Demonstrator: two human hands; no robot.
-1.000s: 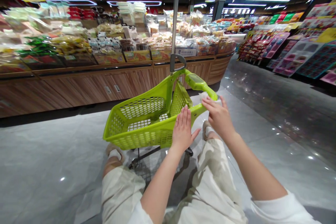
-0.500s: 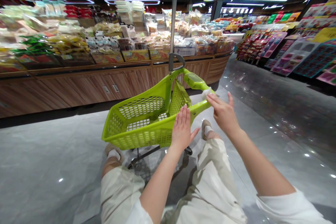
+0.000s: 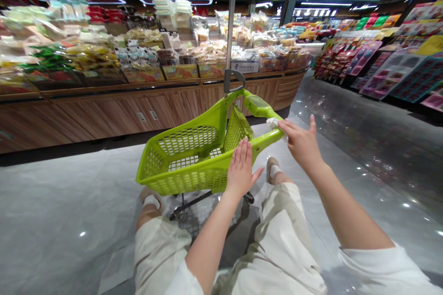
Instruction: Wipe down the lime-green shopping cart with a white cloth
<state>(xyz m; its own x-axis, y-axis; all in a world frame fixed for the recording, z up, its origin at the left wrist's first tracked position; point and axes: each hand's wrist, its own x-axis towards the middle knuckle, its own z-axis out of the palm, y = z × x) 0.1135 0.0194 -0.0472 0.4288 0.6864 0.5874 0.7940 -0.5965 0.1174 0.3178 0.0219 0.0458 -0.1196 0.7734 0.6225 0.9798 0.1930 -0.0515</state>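
Note:
A lime-green shopping cart stands on the floor in front of me, its basket holding nothing that I can see. My left hand lies flat against the near side of the basket, fingers together and stretched, thumb apart. At the corner of the cart's handle, my right hand presses a crumpled white tissue onto the green bar with its fingers, the thumb pointing up. Part of the tissue is hidden under those fingers. A grey pole with a loop-shaped grip rises from the far side of the cart.
Behind the cart runs a wood-fronted counter heaped with packaged snacks. More display racks line the right side of a shiny grey floor. My legs and shoes flank the cart closely.
My right hand has shifted slightly right along the handle with the tissue, showing more of it. The left hand stays against the basket's side.

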